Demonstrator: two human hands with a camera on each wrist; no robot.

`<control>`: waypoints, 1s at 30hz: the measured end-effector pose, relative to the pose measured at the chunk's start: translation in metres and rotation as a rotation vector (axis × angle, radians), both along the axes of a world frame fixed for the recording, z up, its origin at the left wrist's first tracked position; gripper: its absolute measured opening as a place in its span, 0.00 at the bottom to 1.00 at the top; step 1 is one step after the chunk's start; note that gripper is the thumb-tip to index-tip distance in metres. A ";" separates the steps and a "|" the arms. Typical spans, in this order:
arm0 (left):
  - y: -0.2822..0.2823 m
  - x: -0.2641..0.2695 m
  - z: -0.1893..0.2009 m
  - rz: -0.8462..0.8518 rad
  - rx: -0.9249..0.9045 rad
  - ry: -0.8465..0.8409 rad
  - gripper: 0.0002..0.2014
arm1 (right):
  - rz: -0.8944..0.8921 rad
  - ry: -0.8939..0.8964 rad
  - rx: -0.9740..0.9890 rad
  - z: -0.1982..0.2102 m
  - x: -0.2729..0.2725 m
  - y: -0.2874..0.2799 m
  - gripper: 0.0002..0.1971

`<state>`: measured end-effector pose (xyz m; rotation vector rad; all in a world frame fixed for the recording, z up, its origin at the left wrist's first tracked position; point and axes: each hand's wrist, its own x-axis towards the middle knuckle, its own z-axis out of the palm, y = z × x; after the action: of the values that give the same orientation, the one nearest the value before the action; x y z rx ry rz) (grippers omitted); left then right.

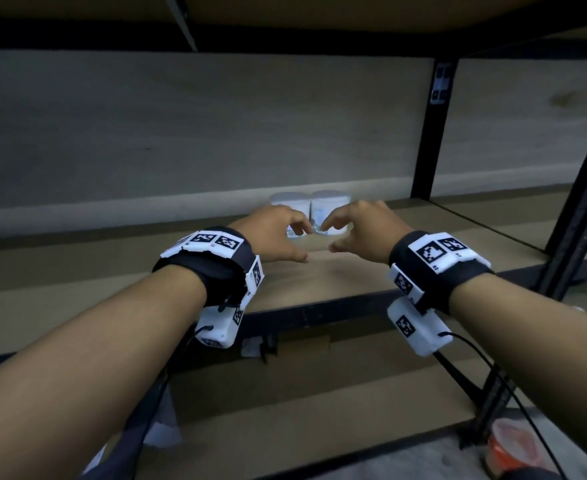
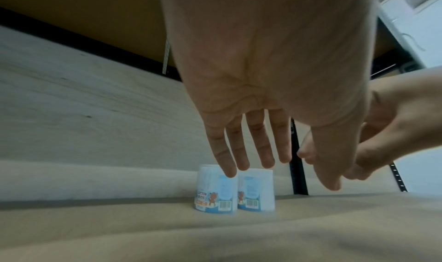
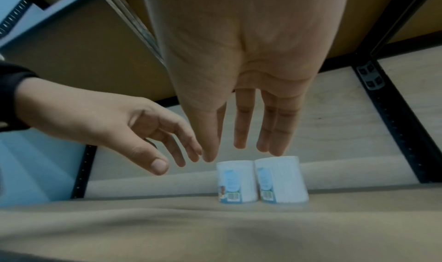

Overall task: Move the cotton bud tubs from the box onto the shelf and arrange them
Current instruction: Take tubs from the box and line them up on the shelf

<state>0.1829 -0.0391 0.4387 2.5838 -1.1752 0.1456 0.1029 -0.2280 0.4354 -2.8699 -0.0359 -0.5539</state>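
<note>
Two white cotton bud tubs with blue labels stand upright side by side at the back of the wooden shelf (image 1: 320,275), touching each other. The left tub (image 1: 287,202) (image 2: 215,192) (image 3: 236,183) sits next to the right tub (image 1: 332,200) (image 2: 257,190) (image 3: 281,181). My left hand (image 1: 278,233) (image 2: 263,152) hovers just in front of them with relaxed fingers, holding nothing. My right hand (image 1: 358,228) (image 3: 239,137) hovers beside it, fingers loose and empty. Neither hand touches a tub in the wrist views.
The back panel (image 1: 181,133) rises behind the tubs. A black upright post (image 1: 430,133) stands at the right rear, another (image 1: 576,202) at the right front. A lower shelf (image 1: 320,393) lies below; an orange-lidded container (image 1: 510,445) sits at bottom right.
</note>
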 end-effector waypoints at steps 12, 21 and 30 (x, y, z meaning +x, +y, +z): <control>0.042 -0.063 -0.059 -0.111 -0.089 0.048 0.14 | 0.103 -0.010 0.133 -0.052 -0.059 0.039 0.06; 0.072 -0.101 -0.111 -0.183 -0.152 0.049 0.12 | 0.135 0.132 0.307 -0.107 -0.088 0.060 0.10; 0.105 -0.090 -0.193 -0.082 0.078 0.301 0.15 | 0.120 0.382 0.348 -0.193 -0.092 0.090 0.09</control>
<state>0.0925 0.0658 0.2456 2.5037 -1.1896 -0.3018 0.0109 -0.1377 0.2428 -2.5599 -0.0448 0.0181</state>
